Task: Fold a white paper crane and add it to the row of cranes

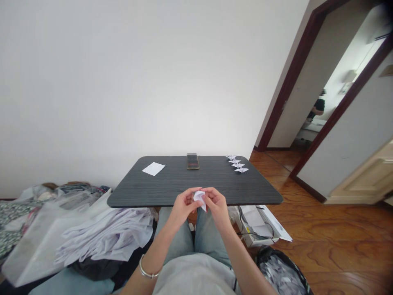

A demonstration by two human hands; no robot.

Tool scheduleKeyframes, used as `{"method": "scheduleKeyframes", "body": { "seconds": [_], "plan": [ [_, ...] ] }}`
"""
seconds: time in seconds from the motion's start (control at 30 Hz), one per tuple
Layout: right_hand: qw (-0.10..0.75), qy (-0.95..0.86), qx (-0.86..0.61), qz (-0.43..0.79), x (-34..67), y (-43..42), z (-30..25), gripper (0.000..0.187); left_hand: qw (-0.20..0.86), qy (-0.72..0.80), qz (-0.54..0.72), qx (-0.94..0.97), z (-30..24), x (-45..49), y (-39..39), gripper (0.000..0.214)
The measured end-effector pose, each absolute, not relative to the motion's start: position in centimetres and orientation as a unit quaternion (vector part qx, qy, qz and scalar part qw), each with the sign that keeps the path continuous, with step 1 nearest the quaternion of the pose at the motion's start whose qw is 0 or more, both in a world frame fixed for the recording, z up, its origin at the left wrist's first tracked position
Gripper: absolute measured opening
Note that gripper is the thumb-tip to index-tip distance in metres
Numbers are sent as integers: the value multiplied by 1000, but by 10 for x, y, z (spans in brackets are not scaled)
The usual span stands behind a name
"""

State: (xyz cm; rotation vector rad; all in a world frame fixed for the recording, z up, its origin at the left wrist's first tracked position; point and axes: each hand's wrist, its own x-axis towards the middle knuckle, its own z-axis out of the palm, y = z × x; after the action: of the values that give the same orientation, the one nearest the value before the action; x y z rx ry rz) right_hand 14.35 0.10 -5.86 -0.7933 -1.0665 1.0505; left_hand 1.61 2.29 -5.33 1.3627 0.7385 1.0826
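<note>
On the dark table [147, 190], 4 paper cranes [237, 164] stand in line.

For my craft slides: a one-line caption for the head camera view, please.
Left hand and right hand hold folded white paper before a dark table bearing origami cranes.

White paper [199, 200], matt dark woodgrain tabletop [172, 180], glossy wood floor [322, 241].

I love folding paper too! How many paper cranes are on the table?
4, in a row near the far right corner of the dark table: farthest crane, second crane, third crane, nearest crane. The folded white paper being held isn't counted.
</note>
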Motion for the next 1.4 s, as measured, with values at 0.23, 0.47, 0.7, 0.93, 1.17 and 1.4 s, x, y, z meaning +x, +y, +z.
{"method": "scheduleKeyframes", "body": {
  "seconds": [0.23, 0.47, 0.7, 0.93, 1.17, 1.4],
  "plan": [
    [652, -443, -343, 511, 145, 1, -60, 18, 505, 282, 515, 633, -46, 4, 24, 44],
    [656, -440, -332, 515, 143, -2, -55, 18, 493, 289, 505, 647, -45, 7, 26, 35],
    [645, -455, -351, 504, 141, -5, -50, 22, 426, 306, 502, 688, -41, 5, 22, 25],
    [634, -476, -362, 490, 142, -6, -50, 22, 395, 314, 498, 705, -42, 6, 24, 20],
    [625, -491, -367, 483, 141, -5, -52, 20, 389, 334, 502, 696, -35, 10, 18, 20],
    [629, -488, -371, 478, 142, -6, -52, 19, 428, 331, 495, 680, -34, 9, 17, 17]
  ]
}}
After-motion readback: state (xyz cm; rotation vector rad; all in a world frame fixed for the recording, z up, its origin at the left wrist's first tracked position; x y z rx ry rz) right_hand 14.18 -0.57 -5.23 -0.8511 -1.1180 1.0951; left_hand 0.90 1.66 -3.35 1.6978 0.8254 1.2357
